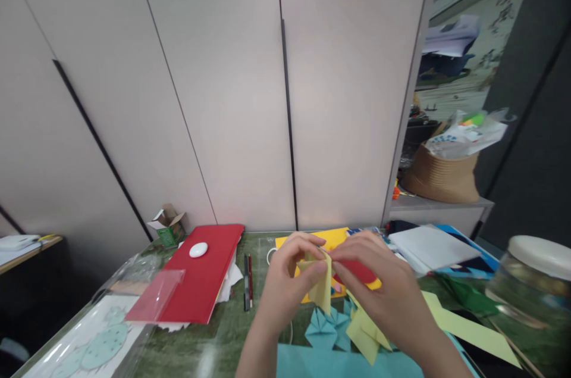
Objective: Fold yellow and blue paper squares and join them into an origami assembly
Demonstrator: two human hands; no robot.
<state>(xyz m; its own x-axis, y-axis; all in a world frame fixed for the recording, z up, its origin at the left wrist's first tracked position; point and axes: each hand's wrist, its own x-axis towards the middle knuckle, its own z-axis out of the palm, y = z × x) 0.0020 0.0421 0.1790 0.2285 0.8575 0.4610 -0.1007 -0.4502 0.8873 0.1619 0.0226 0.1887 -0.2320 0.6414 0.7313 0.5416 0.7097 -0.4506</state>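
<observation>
My left hand (288,283) and my right hand (379,289) meet above the green table (214,336), both pinching a small pale yellow folded paper piece (322,289). Under the hands lie an orange-yellow sheet (332,238) with a red piece (359,271) on it. Close to me are folded teal paper shapes (328,330), a teal sheet (339,365) and more pale yellow folded paper (366,336).
A red folder (205,277) with a white round object (198,249) lies at left, two pencils (247,281) beside it. A small open carton (168,224) stands behind. A lidded glass jar (533,283) is at right, with stacked papers (432,247) and a basket (444,175) on a shelf.
</observation>
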